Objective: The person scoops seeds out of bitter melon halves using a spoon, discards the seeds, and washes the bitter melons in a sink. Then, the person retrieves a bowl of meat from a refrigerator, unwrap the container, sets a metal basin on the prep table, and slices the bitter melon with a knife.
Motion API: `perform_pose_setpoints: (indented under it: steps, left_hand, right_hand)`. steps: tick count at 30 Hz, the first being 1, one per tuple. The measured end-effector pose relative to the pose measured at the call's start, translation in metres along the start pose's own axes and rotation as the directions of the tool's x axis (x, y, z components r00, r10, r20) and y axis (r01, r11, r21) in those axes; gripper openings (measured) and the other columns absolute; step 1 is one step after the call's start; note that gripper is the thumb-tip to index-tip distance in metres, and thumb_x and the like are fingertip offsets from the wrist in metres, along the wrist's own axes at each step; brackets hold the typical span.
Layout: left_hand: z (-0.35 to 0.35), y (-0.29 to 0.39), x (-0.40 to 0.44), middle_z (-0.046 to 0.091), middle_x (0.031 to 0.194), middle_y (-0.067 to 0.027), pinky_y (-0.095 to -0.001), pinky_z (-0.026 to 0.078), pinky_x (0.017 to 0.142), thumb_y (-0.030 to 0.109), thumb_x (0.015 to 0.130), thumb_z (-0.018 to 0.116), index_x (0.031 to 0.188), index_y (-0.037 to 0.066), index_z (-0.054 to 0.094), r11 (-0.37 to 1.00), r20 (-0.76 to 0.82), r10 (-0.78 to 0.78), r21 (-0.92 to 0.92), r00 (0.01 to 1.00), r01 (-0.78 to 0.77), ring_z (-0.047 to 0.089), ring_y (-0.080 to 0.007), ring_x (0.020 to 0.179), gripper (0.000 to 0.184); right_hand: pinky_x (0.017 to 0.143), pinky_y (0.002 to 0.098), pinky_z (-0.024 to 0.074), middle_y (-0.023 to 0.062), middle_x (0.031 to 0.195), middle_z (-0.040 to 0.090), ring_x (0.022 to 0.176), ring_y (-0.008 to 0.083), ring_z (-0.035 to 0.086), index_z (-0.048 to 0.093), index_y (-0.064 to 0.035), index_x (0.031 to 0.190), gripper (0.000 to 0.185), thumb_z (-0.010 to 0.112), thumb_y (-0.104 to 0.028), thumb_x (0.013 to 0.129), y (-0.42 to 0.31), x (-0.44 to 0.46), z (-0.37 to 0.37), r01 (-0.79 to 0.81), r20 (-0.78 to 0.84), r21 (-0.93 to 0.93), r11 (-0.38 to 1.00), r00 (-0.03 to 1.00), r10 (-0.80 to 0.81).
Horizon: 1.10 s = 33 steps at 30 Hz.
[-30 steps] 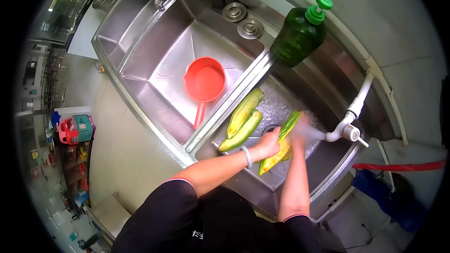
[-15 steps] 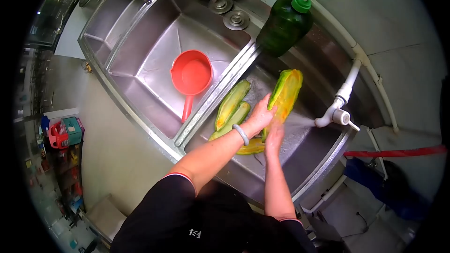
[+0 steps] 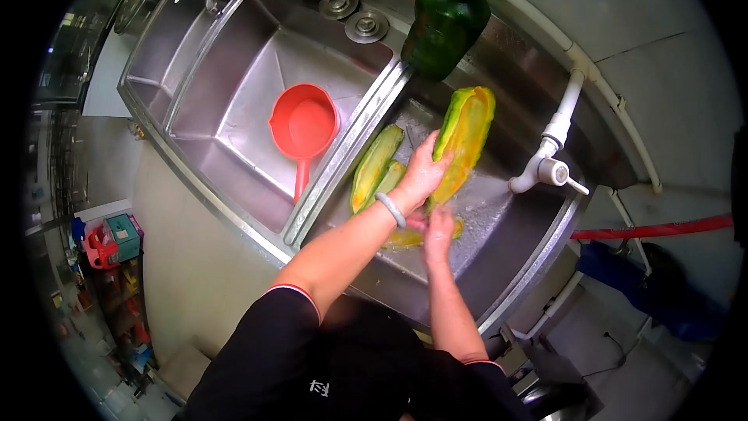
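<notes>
Hollowed gourd half [image 3: 467, 140], raised over the right-hand basin [image 3: 506, 243], cut face toward the camera. Left hand [image 3: 423, 174] clamped on its left edge, presumably keeping the shell steady and its hollow exposed. Right hand [image 3: 438, 235] by the lower end, blurred; cannot tell whether fingers are apart or together. Tap [image 3: 554, 171] juts over the same basin, probably why the piece is held here. Two more pieces [image 3: 377, 169] beside the divider [image 3: 344, 148], perhaps set there for working room
</notes>
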<state>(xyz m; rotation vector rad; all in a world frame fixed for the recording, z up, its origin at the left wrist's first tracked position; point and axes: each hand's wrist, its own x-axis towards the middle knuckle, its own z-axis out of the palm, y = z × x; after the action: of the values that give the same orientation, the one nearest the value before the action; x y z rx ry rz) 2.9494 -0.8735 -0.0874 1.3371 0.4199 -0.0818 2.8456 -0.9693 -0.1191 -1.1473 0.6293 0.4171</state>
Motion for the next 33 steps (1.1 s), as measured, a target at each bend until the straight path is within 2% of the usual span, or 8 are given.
perform_pose_setpoints:
  steps: [7, 10, 17, 22, 26, 30, 32, 33]
  left_hand:
    - [-0.010, -0.012, -0.027, 0.062, 0.115, -0.0110, -0.0319, 0.048, 0.090, 0.012, 0.090, 0.061, 0.133, 0.001, 0.048, 0.935, 0.248, -0.247, 0.314, 0.937, 0.164, 0.059, -0.0188, 0.104, 0.046]
    - [-0.022, -0.030, -0.049, 0.062, 0.116, -0.0097, -0.0317, 0.049, 0.088, 0.015, 0.090, 0.063, 0.134, 0.002, 0.048, 0.849, 0.525, -0.472, 0.055, 0.708, 0.526, 0.059, -0.0174, 0.105, 0.049]
    - [-0.006, -0.040, -0.008, 0.063, 0.112, -0.0102, -0.0330, 0.050, 0.089, 0.014, 0.087, 0.063, 0.132, 0.003, 0.051, 0.826, 0.347, -0.457, 0.507, 0.819, 0.247, 0.061, -0.0189, 0.098, 0.048]
    - [0.022, -0.042, 0.006, 0.065, 0.101, -0.0118, -0.0369, 0.053, 0.083, 0.023, 0.086, 0.064, 0.116, 0.004, 0.060, 0.547, 0.224, -0.568, -0.616, 0.792, 0.567, 0.063, -0.0267, 0.092, 0.035]
    - [-0.012, -0.074, -0.024, 0.064, 0.108, -0.0137, -0.0361, 0.055, 0.083, 0.031, 0.095, 0.054, 0.118, 0.000, 0.057, 0.289, 0.413, -0.440, -0.775, 0.797, 0.561, 0.064, -0.0220, 0.093, 0.039]
    - [-0.045, -0.054, -0.027, 0.067, 0.093, -0.0107, -0.0298, 0.057, 0.069, 0.024, 0.095, 0.057, 0.115, 0.004, 0.059, 0.338, 0.446, -0.515, -0.679, 0.732, 0.651, 0.066, -0.0174, 0.074, 0.029]
    - [-0.057, -0.051, -0.021, 0.065, 0.088, -0.0061, -0.0277, 0.055, 0.064, 0.016, 0.094, 0.057, 0.111, 0.004, 0.060, 0.759, 0.338, -0.491, -0.285, 0.802, 0.585, 0.064, -0.0127, 0.070, 0.021]
    - [-0.063, -0.048, -0.021, 0.065, 0.088, -0.0061, -0.0277, 0.055, 0.064, 0.016, 0.094, 0.057, 0.111, 0.004, 0.060, 0.763, 0.332, -0.490, -0.284, 0.806, 0.580, 0.064, -0.0127, 0.070, 0.021]
  right_hand:
    - [0.078, 0.0330, 0.0492, 0.0077, 0.097, 0.062, 0.087, 0.0176, 0.059, 0.059, -0.0004, 0.109, 0.026, 0.062, -0.011, 0.086, -0.093, 0.070, -0.025, 0.359, 0.046, -0.408, 0.839, 0.926, -0.374]
    - [0.078, 0.0308, 0.0516, 0.0055, 0.098, 0.063, 0.087, 0.0172, 0.061, 0.059, -0.0026, 0.113, 0.031, 0.063, -0.005, 0.082, -0.125, 0.071, -0.032, 0.073, 0.139, -0.276, 0.958, 0.990, -0.035]
    - [0.081, 0.0279, 0.0484, 0.0058, 0.101, 0.064, 0.090, 0.0162, 0.061, 0.063, -0.0023, 0.106, 0.025, 0.059, 0.002, 0.081, -0.119, 0.037, -0.004, 0.437, 0.087, -0.462, 0.771, 0.888, -0.451]
    - [0.090, 0.0322, 0.0453, 0.0099, 0.107, 0.064, 0.102, 0.0210, 0.059, 0.063, -0.0031, 0.106, 0.029, 0.054, 0.006, 0.080, -0.106, 0.016, 0.013, 0.559, -0.039, -0.523, 0.644, 0.739, -0.673]
    - [0.100, 0.0414, 0.0418, 0.0172, 0.118, 0.058, 0.112, 0.0336, 0.055, 0.058, -0.0016, 0.114, 0.043, 0.060, 0.002, 0.072, -0.086, -0.030, 0.002, 0.803, 0.547, -0.507, 0.313, 0.581, -0.603]
    - [0.102, 0.0461, 0.0410, 0.0181, 0.118, 0.056, 0.113, 0.0359, 0.054, 0.057, -0.0022, 0.113, 0.041, 0.063, -0.004, 0.073, -0.049, 0.000, -0.053, 0.675, 0.485, -0.629, 0.386, 0.728, -0.484]
    - [0.101, 0.0464, 0.0419, 0.0171, 0.118, 0.056, 0.112, 0.0359, 0.054, 0.058, -0.0029, 0.112, 0.039, 0.064, -0.007, 0.074, -0.013, 0.035, -0.078, 0.521, 0.295, -0.763, 0.383, 0.808, -0.510]
    - [0.097, 0.0466, 0.0436, 0.0172, 0.115, 0.058, 0.110, 0.0358, 0.055, 0.060, -0.0042, 0.110, 0.035, 0.064, -0.013, 0.077, -0.001, 0.050, -0.085, 0.445, 0.422, -0.895, 0.023, 0.865, -0.272]
